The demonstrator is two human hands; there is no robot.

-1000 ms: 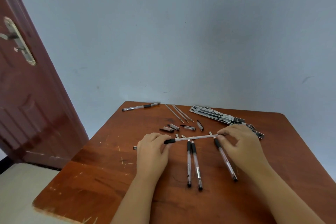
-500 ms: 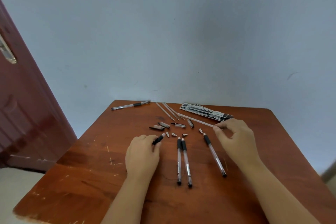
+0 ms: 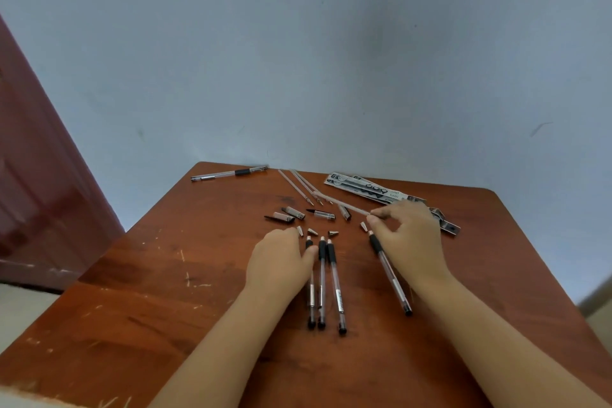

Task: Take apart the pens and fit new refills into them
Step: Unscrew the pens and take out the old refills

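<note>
My left hand [image 3: 281, 262] lies on the table with its thumb and fingers on a clear pen barrel [image 3: 310, 288], black grip end away from me. This barrel lies flat beside two more barrels [image 3: 331, 285]. My right hand [image 3: 410, 242] pinches one end of a thin refill [image 3: 344, 205], which points left and away toward several loose refills [image 3: 298, 187]. A fourth barrel [image 3: 389, 272] lies slanted under my right wrist. Small cone tips [image 3: 313, 231] and several caps [image 3: 323, 214] are scattered between my hands and the refills.
The brown wooden table [image 3: 165, 291] ends at a grey wall. Refill packets [image 3: 364, 189] lie at the back right, partly behind my right hand. One whole pen [image 3: 228, 173] rests at the far left edge. A dark red door [image 3: 39, 192] stands on the left.
The pen held across both hands has come apart. My left hand carried the barrel down beside the two others; my right hand drew the refill out and moved it back toward the loose refills.
</note>
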